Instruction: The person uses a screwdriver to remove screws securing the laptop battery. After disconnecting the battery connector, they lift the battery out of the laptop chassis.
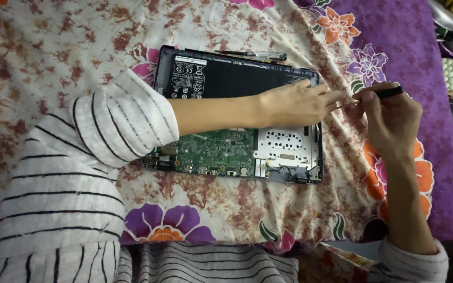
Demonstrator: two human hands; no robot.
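Opened laptop (pixel 237 120) lies base-up, cover off, on the floral cloth (pixel 195 209) — board (pixel 211 152) nearest, black battery (pixel 237 78) farther, so internals are reachable. L arm crosses over the chassis; left hand (pixel 294 105) w/ fingers together, tips pinching at the screwdriver tip by the right edge, prob. steadying a small part, can't tell which. Right hand (pixel 391 118) clamped on black screwdriver (pixel 373 96), wrist bent, shaft aimed left. Spare clear-handled driver (pixel 260 54) lies beyond the laptop's far edge.

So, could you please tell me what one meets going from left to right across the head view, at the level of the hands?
Striped sleeve → opened laptop → left hand → screwdriver held by the right hand → purple cloth.
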